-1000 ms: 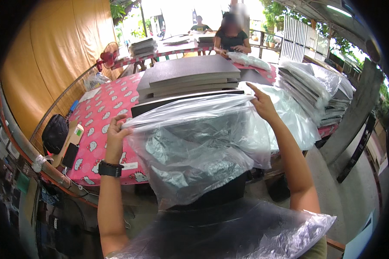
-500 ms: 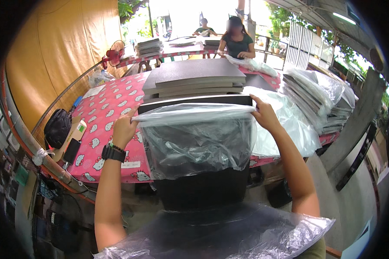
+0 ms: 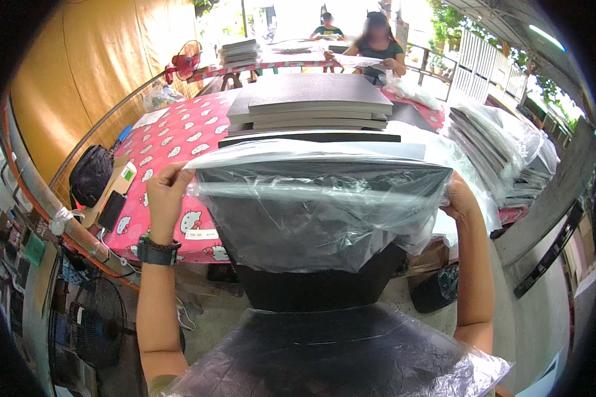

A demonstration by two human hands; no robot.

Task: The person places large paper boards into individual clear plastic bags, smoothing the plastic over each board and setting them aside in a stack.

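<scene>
A clear plastic bag (image 3: 311, 228) is stretched between my two hands, over the upper part of a black board (image 3: 311, 291) that leans against the table. The board's lower part shows bare below the bag's edge. My left hand (image 3: 168, 198) pinches the bag's upper left corner. At the upper right corner my right hand (image 3: 462, 202) is closed on the bag, its fingertips partly hidden by the film. Nearer to me, a plastic-covered dark sheet (image 3: 338, 354) lies across my lap. Just beyond the bag, dark grey boards (image 3: 318, 92) are stacked on the table.
The table has a pink patterned cloth (image 3: 159, 155). On its left are a black pouch (image 3: 91, 173) and a black phone-like device (image 3: 112, 210). Plastic-wrapped boards (image 3: 487, 149) pile up at right. A person (image 3: 377, 49) handles plastic across the table. A black fan (image 3: 99, 324) stands lower left.
My hands have moved farther apart, and the bag is spread wider and covers the black board's top edge. The person across the table has lifted a piece of plastic.
</scene>
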